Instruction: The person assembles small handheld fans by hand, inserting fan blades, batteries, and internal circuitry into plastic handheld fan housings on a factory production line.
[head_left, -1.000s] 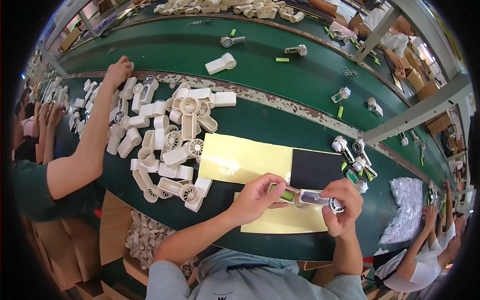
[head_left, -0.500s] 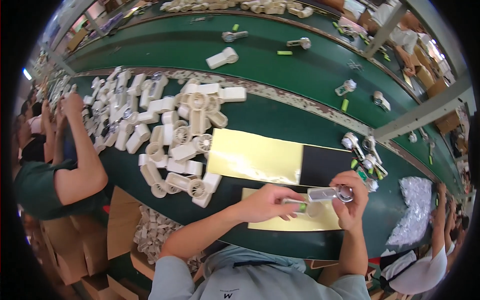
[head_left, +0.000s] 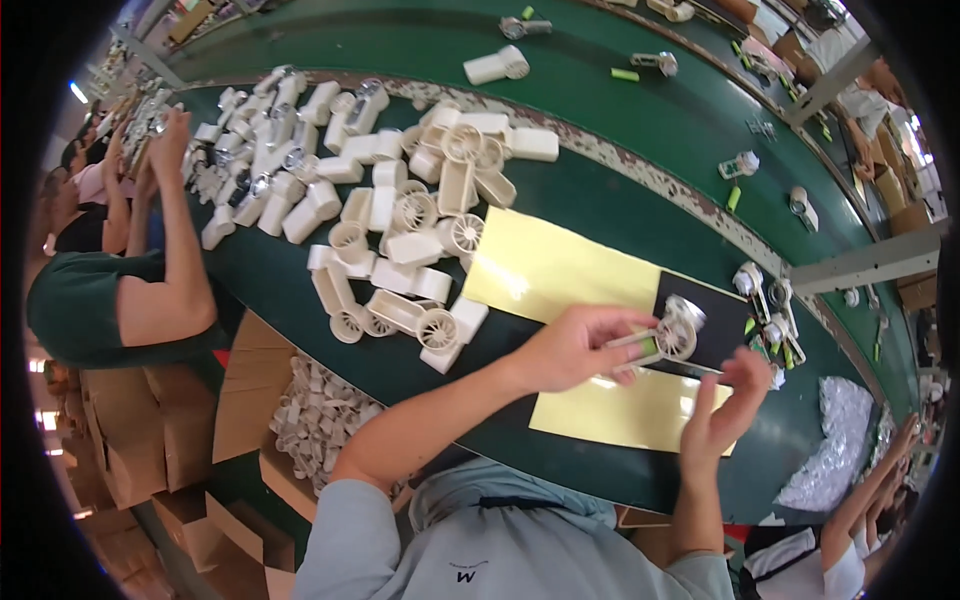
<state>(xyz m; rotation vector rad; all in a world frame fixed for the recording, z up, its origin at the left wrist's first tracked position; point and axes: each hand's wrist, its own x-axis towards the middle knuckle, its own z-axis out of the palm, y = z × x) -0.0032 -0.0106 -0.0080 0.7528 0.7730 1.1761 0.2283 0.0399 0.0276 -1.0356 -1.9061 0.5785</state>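
My left hand (head_left: 585, 348) is closed on the handle end of a handheld fan assembly (head_left: 682, 330). Its round, off-white ribbed head points away from my fingers, and a green cylindrical battery shows in the handle. To the right of it, apart from the fan, my right hand (head_left: 722, 410) is open, thumb and fingers spread with nothing between them. Beneath my hands lie a yellow sheet (head_left: 590, 415) and, beyond it, a larger yellow sheet (head_left: 570, 265) with a black pad (head_left: 690, 300) at its right end.
Off-white fan housings (head_left: 405, 245) are piled to the left. Several fan assemblies with batteries (head_left: 775, 310) lie at right, near a clear plastic bag (head_left: 830, 450). A green conveyor belt (head_left: 430, 40) runs behind. A cardboard box (head_left: 250, 400) of small parts stands lower left; a co-worker (head_left: 110, 310) sits beyond.
My right hand has let go of the shiny, clear-looking piece it held and opened. The fan assembly is now in my left hand, head facing right. The whole view has shifted and tilted.
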